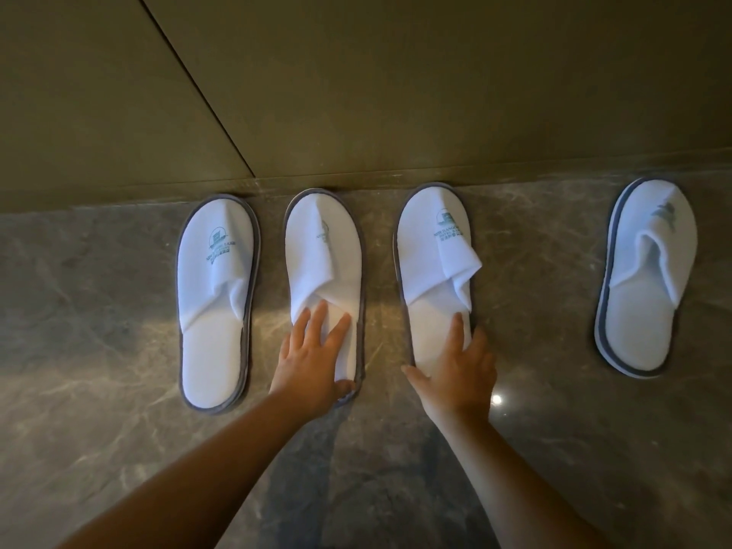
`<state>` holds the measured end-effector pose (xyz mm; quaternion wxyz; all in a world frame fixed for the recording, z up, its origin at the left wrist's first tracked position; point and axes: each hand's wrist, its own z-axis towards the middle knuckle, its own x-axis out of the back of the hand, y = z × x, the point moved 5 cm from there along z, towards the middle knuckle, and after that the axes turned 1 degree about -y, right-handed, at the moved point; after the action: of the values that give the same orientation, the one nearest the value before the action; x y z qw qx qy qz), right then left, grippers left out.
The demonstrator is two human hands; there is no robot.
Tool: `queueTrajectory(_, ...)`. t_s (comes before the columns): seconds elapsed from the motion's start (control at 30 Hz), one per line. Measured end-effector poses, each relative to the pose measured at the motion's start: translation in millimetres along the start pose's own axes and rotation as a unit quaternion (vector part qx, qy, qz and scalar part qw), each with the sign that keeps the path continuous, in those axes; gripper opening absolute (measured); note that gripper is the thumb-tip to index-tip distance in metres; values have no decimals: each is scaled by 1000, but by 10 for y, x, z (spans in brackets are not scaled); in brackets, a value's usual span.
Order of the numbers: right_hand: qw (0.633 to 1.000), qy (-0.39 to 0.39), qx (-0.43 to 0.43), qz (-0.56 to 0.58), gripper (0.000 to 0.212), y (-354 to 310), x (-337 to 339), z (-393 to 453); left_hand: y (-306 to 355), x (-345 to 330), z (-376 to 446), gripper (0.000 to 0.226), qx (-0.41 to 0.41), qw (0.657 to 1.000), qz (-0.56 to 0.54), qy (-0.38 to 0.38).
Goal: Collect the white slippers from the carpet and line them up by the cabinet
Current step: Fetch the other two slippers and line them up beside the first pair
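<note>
Several white slippers with grey edging lie in a row on the marble floor, toes against the olive cabinet front (356, 93). The leftmost slipper (216, 303) lies untouched. My left hand (313, 358) rests flat on the heel of the second slipper (323, 255), thumb at its back edge. My right hand (455, 366) grips the heel end of the third slipper (433, 263), thumb on its left side and fingers on its right. A fourth slipper (643, 279) lies apart at the right, slightly tilted.
Grey-brown marble floor (534, 449) fills the lower half. A wider gap separates the third and fourth slippers. The cabinet has a dark vertical seam (198, 81) at the upper left. No carpet is in view.
</note>
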<state>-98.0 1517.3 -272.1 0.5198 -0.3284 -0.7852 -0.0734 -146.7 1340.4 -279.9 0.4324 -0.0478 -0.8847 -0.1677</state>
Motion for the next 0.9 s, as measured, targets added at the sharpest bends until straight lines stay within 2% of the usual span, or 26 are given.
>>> queueTrajectory(0.1,1000,17,15,8,97,104,124,10,113,84,-46,86,5,999,-23,43)
queueTrajectory(0.2,999,37,10,12,85,369,315,53,422,109,-45,81,-51,996,-24,64)
queueTrajectory(0.3,996,74,-44,29,80,780,553,147,815,46,57,84,-109,993,1,40)
queueTrajectory(0.43,986,107,-122,38,84,1333,788,324,1172,-88,264,88,-143,988,55,6)
queueTrajectory(0.7,961,165,-188,119,101,1824,807,622,1262,-192,403,94,-127,988,90,-2)
queueTrajectory(0.9,955,179,-164,173,94,1897,805,695,1257,-211,386,93,-118,988,101,-13)
